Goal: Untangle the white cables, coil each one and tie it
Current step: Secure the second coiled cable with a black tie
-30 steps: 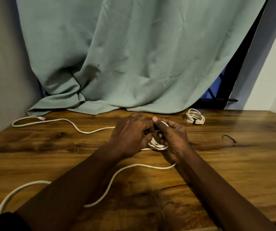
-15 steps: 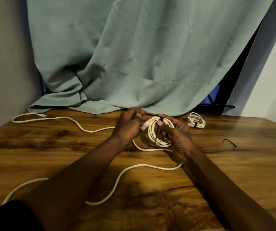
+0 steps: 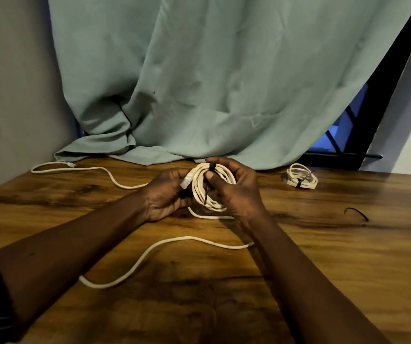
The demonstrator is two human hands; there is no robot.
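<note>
A coil of white cable (image 3: pixel 200 192) is held upright above the wooden table (image 3: pixel 323 256) between both hands. My right hand (image 3: pixel 236 192) grips the coil's right side, thumb pressed on a black tie (image 3: pixel 211 167) wrapped over the coil's top, its tail hanging down inside the loop. My left hand (image 3: pixel 166 197) holds the coil's left side at its white plug end. A loose white cable (image 3: pixel 150 252) snakes across the table under my arms to the far left corner. A second small coil (image 3: pixel 301 179), bound with a black tie, lies at the back right.
A spare black tie (image 3: pixel 357 212) lies on the table to the right. A green curtain (image 3: pixel 212 83) hangs behind and drapes onto the table's back edge. A grey wall closes the left side, a dark window frame the right.
The coil has been lifted from flat near the table to upright and turned toward me. The black tie now shows over its top. The view has tilted up slightly.
</note>
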